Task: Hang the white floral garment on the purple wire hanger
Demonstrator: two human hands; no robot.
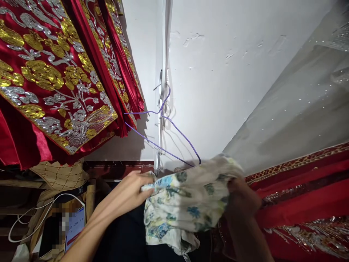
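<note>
Between my two hands stretches a white garment [188, 203] with a blue and green floral print, bunched into folds. My left hand [136, 187] is closed around its left upper edge. At its right end my right hand [241, 193] grips the fabric; that hand is in shadow and somewhat blurred. Just above the garment a purple wire hanger [180, 133] hangs by its hook in front of a white wall. The hanger's lower right corner comes close to the garment's top edge; whether they touch, I cannot tell.
Red garments [54, 72] with gold and silver sequins hang at upper left. Sparkly grey-white fabric [294, 109] and red embroidered cloth [305, 196] are on the right. A phone [75, 227] and white cable [45, 214] lie on a wooden rack at lower left.
</note>
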